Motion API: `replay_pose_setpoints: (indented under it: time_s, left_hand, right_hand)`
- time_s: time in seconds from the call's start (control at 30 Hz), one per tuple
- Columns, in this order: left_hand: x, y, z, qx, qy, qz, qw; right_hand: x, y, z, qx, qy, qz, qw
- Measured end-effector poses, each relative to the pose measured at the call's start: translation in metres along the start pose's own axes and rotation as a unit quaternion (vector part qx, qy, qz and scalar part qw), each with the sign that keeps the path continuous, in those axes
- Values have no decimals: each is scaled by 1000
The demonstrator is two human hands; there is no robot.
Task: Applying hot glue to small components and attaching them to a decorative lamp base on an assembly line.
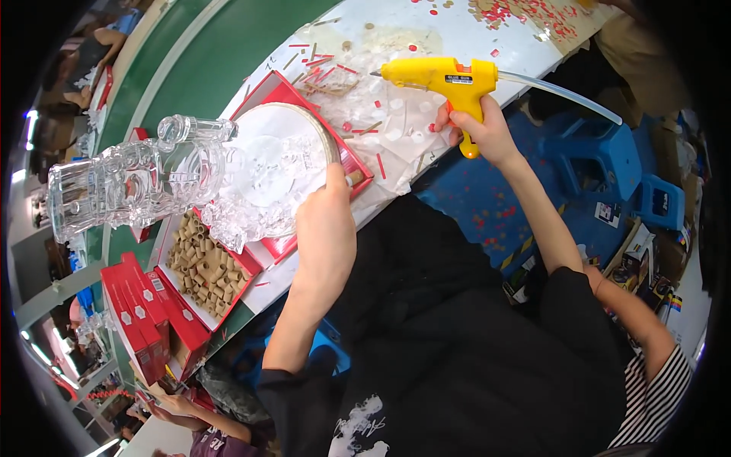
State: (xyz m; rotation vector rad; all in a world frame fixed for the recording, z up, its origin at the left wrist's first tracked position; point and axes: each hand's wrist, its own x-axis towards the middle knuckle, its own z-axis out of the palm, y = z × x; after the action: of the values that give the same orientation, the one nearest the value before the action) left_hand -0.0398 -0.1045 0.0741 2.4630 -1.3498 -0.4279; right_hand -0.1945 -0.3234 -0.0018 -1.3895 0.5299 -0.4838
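Note:
My left hand [326, 236] is closed on the rim of the round base of a clear glass ornament [137, 183]. The ornament is tilted on its side, its tall sculpted body pointing left and the pale underside of its base [263, 171] facing me. In my right hand [491, 133] is a yellow glue gun [442, 74], gripped by its handle. Its nozzle points left, apart from the ornament, and a long translucent glue stick [563, 90] sticks out of its back. Under the base lies an open red box [354, 164], partly hidden.
A red-edged box [245, 278] full of short cardboard tubes [205, 266] stands beside closed red boxes [145, 316]. Red and brown scraps [320, 72] litter the white table [464, 38]. Blue stools [594, 164] stand right; a person's striped sleeve [647, 396] is close at lower right.

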Motion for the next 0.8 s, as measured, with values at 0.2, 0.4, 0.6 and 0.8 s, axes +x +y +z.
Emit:
replay_pose_setpoints:
  time_s: [0.2, 0.4, 0.6, 0.8]
  left_hand:
    - [3, 0, 0, 23, -6, 38, 999]
    - [10, -1, 1, 49, -47, 59, 996]
    - [12, -9, 0, 42, -40, 96, 994]
    - [11, -9, 3, 46, -42, 79, 995]
  right_hand:
    - [2, 1, 0, -18, -6, -5, 1000]
    - [1, 0, 4, -22, 5, -5, 1000]
    - [3, 2, 3, -23, 4, -6, 1000]
    - [1, -2, 7, -10, 12, 8, 1000]
